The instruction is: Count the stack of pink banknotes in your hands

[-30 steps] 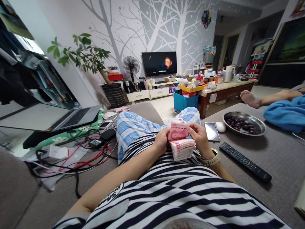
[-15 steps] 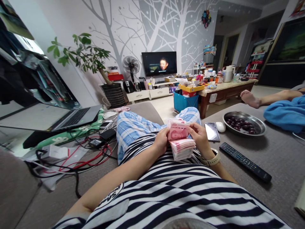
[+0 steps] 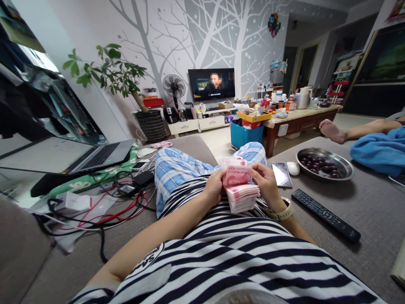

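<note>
Both hands grip a stack of pink banknotes (image 3: 241, 195) over the lap: the left hand (image 3: 214, 188) clasps its left side, the right hand (image 3: 266, 182) pinches the top notes, a few raised and fanned. The count looks partway, most of the stack yet unlifted. On the sofa's right side lie a remote (image 3: 325, 215), phone (image 3: 281, 174), mouse (image 3: 292, 168) and a bowl (image 3: 345, 162) of dark fruit. Cables (image 3: 104, 211) and laptop (image 3: 95, 157) sit left. Nothing blocks the hands.
</note>
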`<state>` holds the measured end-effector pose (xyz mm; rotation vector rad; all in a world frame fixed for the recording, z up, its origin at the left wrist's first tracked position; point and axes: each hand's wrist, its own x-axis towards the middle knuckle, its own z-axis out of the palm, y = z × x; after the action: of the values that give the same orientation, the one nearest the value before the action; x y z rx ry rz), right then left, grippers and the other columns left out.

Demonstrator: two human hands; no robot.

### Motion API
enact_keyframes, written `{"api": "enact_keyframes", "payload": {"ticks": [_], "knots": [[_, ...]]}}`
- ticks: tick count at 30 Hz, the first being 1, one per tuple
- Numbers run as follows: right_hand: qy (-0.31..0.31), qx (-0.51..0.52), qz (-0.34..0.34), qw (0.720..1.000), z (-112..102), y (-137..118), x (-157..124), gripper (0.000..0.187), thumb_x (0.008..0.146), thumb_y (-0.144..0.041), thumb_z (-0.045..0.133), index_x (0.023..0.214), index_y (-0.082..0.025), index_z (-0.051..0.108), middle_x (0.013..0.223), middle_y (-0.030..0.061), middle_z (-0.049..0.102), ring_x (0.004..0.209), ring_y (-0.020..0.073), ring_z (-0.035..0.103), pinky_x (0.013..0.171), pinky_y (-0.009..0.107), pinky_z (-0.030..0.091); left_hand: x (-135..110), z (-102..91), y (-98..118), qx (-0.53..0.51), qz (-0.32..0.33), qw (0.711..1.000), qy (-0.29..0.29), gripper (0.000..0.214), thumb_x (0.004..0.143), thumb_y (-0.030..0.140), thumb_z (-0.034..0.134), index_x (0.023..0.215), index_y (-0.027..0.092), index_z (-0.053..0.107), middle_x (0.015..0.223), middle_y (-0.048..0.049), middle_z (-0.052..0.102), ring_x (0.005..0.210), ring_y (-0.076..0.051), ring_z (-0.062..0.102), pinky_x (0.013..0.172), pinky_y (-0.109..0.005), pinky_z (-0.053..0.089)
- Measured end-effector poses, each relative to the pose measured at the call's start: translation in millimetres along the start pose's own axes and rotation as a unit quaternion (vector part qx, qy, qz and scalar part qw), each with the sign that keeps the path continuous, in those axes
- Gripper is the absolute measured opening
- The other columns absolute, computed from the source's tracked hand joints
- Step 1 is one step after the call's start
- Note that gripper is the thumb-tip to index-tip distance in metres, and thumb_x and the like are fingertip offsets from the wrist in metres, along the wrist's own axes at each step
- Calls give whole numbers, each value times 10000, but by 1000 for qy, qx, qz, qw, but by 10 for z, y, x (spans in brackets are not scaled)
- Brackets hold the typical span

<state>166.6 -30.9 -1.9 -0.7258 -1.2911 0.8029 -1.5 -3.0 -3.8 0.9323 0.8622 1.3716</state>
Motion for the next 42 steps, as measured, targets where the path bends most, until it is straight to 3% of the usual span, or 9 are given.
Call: {"api": "enact_keyframes", "payload": {"ticks": [5, 12, 18, 24, 30, 42], "knots": [[-44, 31, 42, 998, -11, 64, 34, 421, 839, -597, 638, 705, -197, 642, 475, -30, 526, 432, 113, 407, 472, 268, 316, -6, -7, 2, -5, -13, 1000, 4, 187, 625, 318, 740, 716, 161, 695, 689, -31, 709, 663, -197, 646, 691, -326, 530], [30, -25, 16, 999, -22, 149, 79, 405, 778, -531, 743, 648, -207, 538, 561, -55, 469, 518, 106, 397, 512, 260, 326, -60, 28, 54, -9, -9, 1000, -24, 123, 621, 273, 744, 667, 179, 680, 634, -23, 692, 655, -215, 672, 709, -351, 551], [9, -54, 21, 998, -39, 256, 93, 402, 808, -570, 687, 684, -213, 548, 587, -41, 492, 549, 129, 434, 521, 263, 342, -83, 33, 74, 2, -38, 998, -46, 187, 601, 264, 790, 736, 165, 706, 686, -56, 720, 713, -243, 700, 765, -375, 545], [16, -74, 8, 997, -38, 212, 84, 390, 854, -505, 644, 629, -203, 544, 580, -32, 503, 558, 128, 442, 549, 268, 354, -57, 26, 53, -3, -15, 999, -35, 161, 624, 310, 768, 658, 182, 677, 641, -31, 698, 657, -215, 670, 728, -355, 549], [25, -66, -4, 997, -24, 153, 62, 411, 842, -511, 658, 596, -206, 533, 546, -33, 510, 540, 128, 441, 550, 271, 367, -7, -3, 10, 1, -12, 1000, 0, 184, 655, 348, 744, 680, 181, 670, 692, -43, 715, 768, -247, 694, 757, -367, 552], [14, -33, -15, 999, 5, 61, 22, 338, 845, -505, 671, 702, -206, 607, 617, -21, 548, 563, 135, 462, 539, 273, 396, 14, -9, -14, 7, 5, 1000, -5, 204, 631, 345, 775, 658, 184, 652, 737, -43, 721, 805, -247, 692, 771, -359, 548]]}}
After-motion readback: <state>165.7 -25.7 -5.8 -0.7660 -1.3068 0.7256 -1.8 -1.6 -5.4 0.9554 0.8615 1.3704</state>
